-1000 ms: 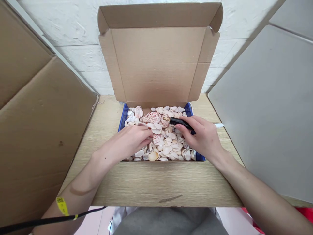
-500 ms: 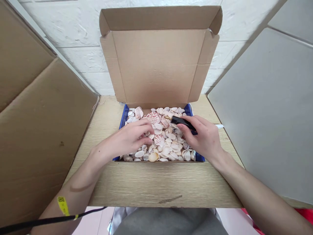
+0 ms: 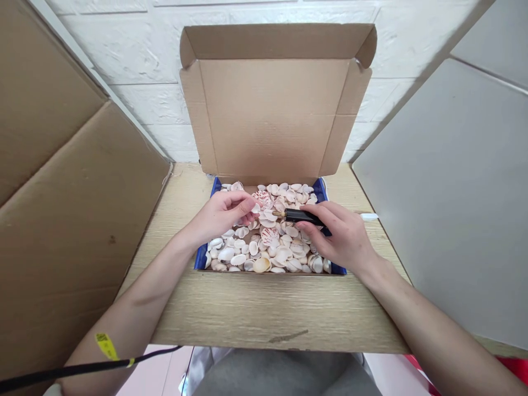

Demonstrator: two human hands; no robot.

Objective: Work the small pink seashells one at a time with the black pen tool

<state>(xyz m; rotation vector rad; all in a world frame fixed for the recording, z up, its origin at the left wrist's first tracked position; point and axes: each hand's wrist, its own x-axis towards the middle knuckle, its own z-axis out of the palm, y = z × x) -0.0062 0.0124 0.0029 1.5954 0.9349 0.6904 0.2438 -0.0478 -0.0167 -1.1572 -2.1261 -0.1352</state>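
Observation:
Between the thumb and fingers of my left hand (image 3: 220, 215) is a small white seashell (image 3: 256, 208), pinched over the left part of the box. My right hand (image 3: 344, 231) is closed around a black mini drill (image 3: 304, 216), which lies nearly level with its brass-coloured tip pointing left. That tip is close to the held shell; I cannot tell whether they touch. Below both hands, a shallow cardboard box with blue sides (image 3: 201, 257) is full of loose shells (image 3: 284, 254), mostly white and cream. A red-striped scallop shell (image 3: 270, 237) stands out among them.
The box's raised lid (image 3: 272, 115) leans near the white brick wall (image 3: 136, 55). Cardboard (image 3: 82, 192) borders the left side, a grey panel (image 3: 449, 181) the right. A black cable (image 3: 74, 369) with a yellow tag crosses my left forearm. Wooden tabletop (image 3: 264, 308) lies in front.
My left hand has risen from the shells and now pinches a white one. The drill has turned more level, its tip slightly lower and further left. The view has shifted slightly.

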